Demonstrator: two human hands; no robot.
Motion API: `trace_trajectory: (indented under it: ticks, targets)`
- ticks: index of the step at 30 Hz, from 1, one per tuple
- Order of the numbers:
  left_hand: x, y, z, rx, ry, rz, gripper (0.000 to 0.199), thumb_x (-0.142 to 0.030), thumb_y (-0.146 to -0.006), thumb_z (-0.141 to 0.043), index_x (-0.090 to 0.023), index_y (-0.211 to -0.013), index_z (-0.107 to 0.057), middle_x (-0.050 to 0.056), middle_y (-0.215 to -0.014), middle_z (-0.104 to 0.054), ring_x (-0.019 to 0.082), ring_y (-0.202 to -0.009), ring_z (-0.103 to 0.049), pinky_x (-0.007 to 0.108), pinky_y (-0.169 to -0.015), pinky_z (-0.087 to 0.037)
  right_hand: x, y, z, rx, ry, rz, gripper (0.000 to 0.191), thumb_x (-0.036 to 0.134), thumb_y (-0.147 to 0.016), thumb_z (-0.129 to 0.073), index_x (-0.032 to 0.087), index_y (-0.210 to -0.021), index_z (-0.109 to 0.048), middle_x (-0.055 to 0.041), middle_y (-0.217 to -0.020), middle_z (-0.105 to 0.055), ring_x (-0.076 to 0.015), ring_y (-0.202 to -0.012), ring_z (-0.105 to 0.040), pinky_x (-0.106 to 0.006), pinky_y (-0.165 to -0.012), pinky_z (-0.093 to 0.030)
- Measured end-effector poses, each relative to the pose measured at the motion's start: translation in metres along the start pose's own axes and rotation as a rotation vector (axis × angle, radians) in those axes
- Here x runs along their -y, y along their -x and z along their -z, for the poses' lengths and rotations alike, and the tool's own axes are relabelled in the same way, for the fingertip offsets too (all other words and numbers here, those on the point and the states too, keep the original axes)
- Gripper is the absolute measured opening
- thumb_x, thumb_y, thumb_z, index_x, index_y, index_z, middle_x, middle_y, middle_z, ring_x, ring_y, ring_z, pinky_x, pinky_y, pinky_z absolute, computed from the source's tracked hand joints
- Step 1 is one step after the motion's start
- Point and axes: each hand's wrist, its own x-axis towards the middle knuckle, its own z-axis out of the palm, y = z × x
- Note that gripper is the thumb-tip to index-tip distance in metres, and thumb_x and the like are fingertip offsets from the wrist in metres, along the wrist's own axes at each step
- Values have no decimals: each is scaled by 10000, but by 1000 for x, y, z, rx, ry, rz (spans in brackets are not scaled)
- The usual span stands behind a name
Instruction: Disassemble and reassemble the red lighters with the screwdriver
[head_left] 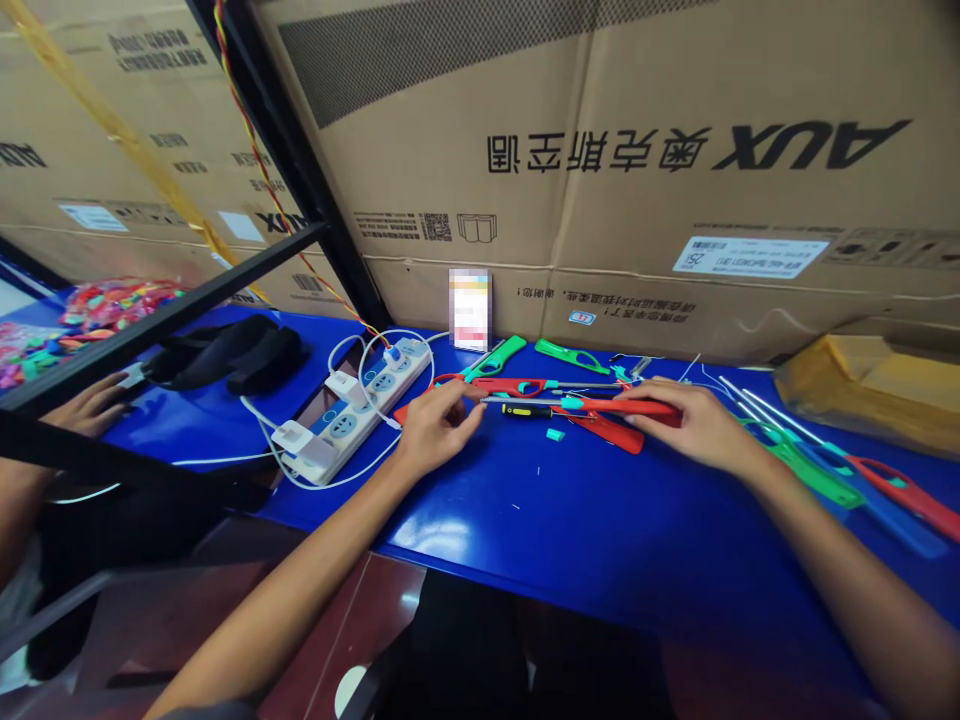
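Note:
My right hand (pixel 694 420) grips the red handle of a long-nosed gas lighter (pixel 637 406), its metal barrel pointing left above the blue table. At the barrel's tip is my left hand (pixel 435 430), thumb and fingers curled together; whether they pinch the tip or some small part is hidden. Beneath the barrel lies a yellow-and-black screwdriver (pixel 525 411). Behind it rests another red lighter (pixel 510 385), with a red handle piece (pixel 607 432) below. Green lighter pieces (pixel 574 355) lie farther back, and a small teal part (pixel 555 435) sits in front.
A white power strip (pixel 360 410) with chargers and looping cables stands left. A phone (pixel 471 310) leans on the large carton (pixel 600 250). More lighters (pixel 892 485) lie right, near a brown box (pixel 877 390). Beyond a black frame, another person's hand (pixel 90 410) is by a black strap (pixel 225 360).

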Motion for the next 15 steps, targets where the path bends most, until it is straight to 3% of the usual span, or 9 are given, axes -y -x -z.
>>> trace_trajectory:
  ticks: [9, 15]
  targets:
    - [4, 3, -2, 31, -13, 25, 99, -249, -1021, -699, -185, -1091, -731, -49, -700, -646, 88, -538, -563, 218, -577, -466, 2, 3, -10, -56, 58, 23, 192, 408, -983, -709, 289, -1101, -804, -31, -1032, -846, -260, -897, -798, -426, -814, -639]
    - [8, 5, -3, 69, -86, 40, 117, -277, -1036, -676, -192, -1098, -727, -17, -786, -708, 105, -567, -603, 235, -586, -489, 10, 5, -17, -119, 110, 61, 184, 409, -979, -719, 274, -1057, -817, -36, -1007, -858, -277, -903, -815, -463, -879, -652]
